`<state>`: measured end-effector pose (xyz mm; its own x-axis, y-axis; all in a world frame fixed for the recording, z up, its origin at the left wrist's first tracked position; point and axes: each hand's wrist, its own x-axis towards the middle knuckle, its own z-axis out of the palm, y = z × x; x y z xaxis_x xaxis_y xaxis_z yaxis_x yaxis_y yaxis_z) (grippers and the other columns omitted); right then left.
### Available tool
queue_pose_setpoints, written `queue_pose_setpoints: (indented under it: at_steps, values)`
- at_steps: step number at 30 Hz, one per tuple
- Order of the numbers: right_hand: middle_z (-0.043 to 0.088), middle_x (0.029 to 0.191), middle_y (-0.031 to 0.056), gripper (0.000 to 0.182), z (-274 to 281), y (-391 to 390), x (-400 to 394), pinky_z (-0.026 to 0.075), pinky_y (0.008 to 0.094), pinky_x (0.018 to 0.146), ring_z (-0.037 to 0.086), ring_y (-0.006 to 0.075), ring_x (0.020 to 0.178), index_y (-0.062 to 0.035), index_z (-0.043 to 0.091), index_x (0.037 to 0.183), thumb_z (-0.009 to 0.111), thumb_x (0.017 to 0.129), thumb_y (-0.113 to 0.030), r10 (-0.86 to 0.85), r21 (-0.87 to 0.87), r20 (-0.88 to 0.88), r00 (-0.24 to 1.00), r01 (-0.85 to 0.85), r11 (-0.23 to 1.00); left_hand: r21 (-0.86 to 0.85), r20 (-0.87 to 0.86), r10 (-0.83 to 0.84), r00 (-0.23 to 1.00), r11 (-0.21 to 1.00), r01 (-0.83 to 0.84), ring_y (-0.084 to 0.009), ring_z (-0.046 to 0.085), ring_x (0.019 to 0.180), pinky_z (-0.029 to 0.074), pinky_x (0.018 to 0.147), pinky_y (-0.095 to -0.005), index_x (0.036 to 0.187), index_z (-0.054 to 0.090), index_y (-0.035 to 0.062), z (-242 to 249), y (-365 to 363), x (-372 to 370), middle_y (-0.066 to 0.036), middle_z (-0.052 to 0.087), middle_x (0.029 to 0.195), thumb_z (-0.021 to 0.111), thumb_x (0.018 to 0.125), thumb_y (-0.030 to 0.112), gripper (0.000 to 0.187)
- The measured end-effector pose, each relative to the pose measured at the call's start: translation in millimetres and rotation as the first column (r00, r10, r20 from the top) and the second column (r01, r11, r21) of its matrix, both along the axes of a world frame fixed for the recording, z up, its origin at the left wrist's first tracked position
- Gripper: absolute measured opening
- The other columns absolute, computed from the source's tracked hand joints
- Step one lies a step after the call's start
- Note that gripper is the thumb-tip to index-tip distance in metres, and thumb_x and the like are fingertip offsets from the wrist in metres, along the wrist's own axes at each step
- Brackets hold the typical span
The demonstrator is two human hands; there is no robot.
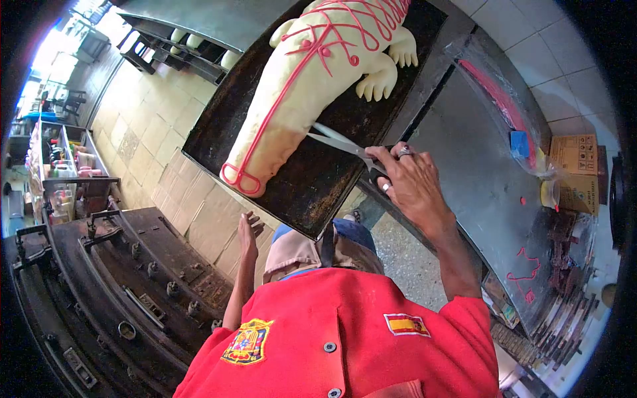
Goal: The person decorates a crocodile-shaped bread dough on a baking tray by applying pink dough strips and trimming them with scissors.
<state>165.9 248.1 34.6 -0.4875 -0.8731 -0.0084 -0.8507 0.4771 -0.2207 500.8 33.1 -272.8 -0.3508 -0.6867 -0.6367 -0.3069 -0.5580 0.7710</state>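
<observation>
Head view: right hand (413, 182) grips open silver scissors (340, 141) at pale reptile-shaped dough (312, 76); left hand (249, 232), loosely spread, near black metal tray (298, 189).

Head: your one camera looks forward and steeply down, its wide view curving at the edges.
Shirt (298, 331): nearest, across your bottom edge.
Tray (298, 192): close, upper middle.
Bench (464, 152): to your right.
Floor (149, 99): farther below, upper left.

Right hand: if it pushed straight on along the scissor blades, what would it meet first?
The side of the pale dough figure, met by the scissors in the right hand. The blade tips look at or very near it; depth is unclear, so contact can't be confirmed.
</observation>
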Motion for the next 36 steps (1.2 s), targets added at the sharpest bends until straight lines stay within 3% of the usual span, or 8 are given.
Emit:
queue_pose_setpoints:
  at_steps: [4,9,12,16,18,26,29,36]
  values:
    - [0.059,0.097,0.0126,0.046,-3.4,-12.1,-5.7,0.041,0.0434,0.082,0.059,0.0296,0.098,-0.0167,0.054,0.122,0.069,0.079,-0.016,-0.036,-0.068,-0.028,0.999,0.034,0.997,-0.002,0.003,-0.032,0.999,0.999,0.032,-0.0246,0.063,0.091,0.05,0.082,-0.0378,0.131,0.049,0.0028,-6.4,1.3,1.3,-0.015,0.059,0.112,0.035,0.101,0.053,0.06]
    - [0.059,0.104,0.0108,0.047,-56.8,-6.1,-22.6,0.039,0.0437,0.085,0.056,0.028,0.107,-0.0181,0.049,0.128,0.067,0.084,-0.015,0.057,-0.143,-0.14,0.989,-0.077,0.987,-0.027,-0.028,-0.046,0.999,0.999,0.045,-0.0239,0.063,0.09,0.05,0.082,-0.0378,0.132,0.048,0.003,-0.5,1.7,-7.5,-0.015,0.059,0.111,0.035,0.1,0.054,0.061]
    - [0.058,0.1,0.0122,0.044,-6.6,-4.9,-18.9,0.04,0.044,0.083,0.057,0.0304,0.101,-0.0174,0.051,0.123,0.067,0.083,-0.017,-0.032,0.017,0.053,0.998,0.031,0.999,-0.029,-0.031,-0.025,0.999,0.999,0.024,-0.024,0.063,0.09,0.05,0.081,-0.0379,0.132,0.047,0.0026,0.0,-0.4,-6.4,-0.016,0.059,0.111,0.035,0.1,0.054,0.062]
    - [0.057,0.099,0.0114,0.046,7.3,-2.8,-21.1,0.038,0.043,0.085,0.056,0.0285,0.104,-0.018,0.048,0.127,0.065,0.085,-0.014,-0.093,0.047,0.009,0.996,0.092,0.995,-0.01,-0.016,-0.018,1.0,1.0,0.017,-0.0242,0.063,0.09,0.051,0.081,-0.0374,0.133,0.047,0.0015,-5.0,2.7,-1.7,-0.017,0.059,0.112,0.036,0.1,0.054,0.063]
    - [0.058,0.099,0.0127,0.04,-4.1,-11.5,-26.6,0.04,0.0444,0.082,0.059,0.0302,0.098,-0.0154,0.051,0.122,0.064,0.085,-0.015,-0.041,-0.076,-0.101,0.994,0.033,0.997,-0.014,-0.017,-0.03,0.999,0.999,0.03,-0.0243,0.063,0.09,0.051,0.08,-0.0374,0.133,0.047,0.0012,-5.4,3.8,-2.6,-0.017,0.059,0.112,0.036,0.1,0.054,0.063]
    - [0.058,0.099,0.0118,0.04,-5.4,-1.3,-35.0,0.039,0.044,0.084,0.059,0.0298,0.099,-0.0127,0.05,0.123,0.063,0.086,-0.014,0.019,-0.098,-0.034,0.999,-0.022,0.995,-0.014,-0.042,-0.015,0.999,1.0,0.014,-0.0239,0.063,0.09,0.051,0.08,-0.038,0.131,0.049,0.0017,0.0,2.4,-6.9,-0.015,0.059,0.111,0.035,0.1,0.053,0.061]
    - [0.058,0.1,0.0118,0.037,9.4,-1.5,-34.4,0.039,0.0433,0.083,0.058,0.0296,0.098,-0.0132,0.05,0.124,0.06,0.088,-0.013,-0.098,0.005,-0.046,0.994,0.098,0.995,-0.002,-0.013,0.007,1.0,1.0,-0.007,-0.0235,0.063,0.089,0.051,0.08,-0.0376,0.131,0.049,0.002,-6.0,5.0,-3.3,-0.015,0.059,0.11,0.035,0.101,0.053,0.061]
    - [0.058,0.102,0.0129,0.041,-19.8,-7.8,-52.5,0.038,0.0438,0.083,0.058,0.0285,0.101,-0.0163,0.05,0.125,0.063,0.086,-0.014,-0.041,-0.098,-0.119,0.992,0.03,0.995,-0.015,-0.025,-0.017,1.0,1.0,0.017,-0.0231,0.062,0.086,0.051,0.079,-0.0368,0.131,0.049,0.0021,4.7,8.2,-14.9,-0.014,0.06,0.109,0.036,0.101,0.052,0.06]
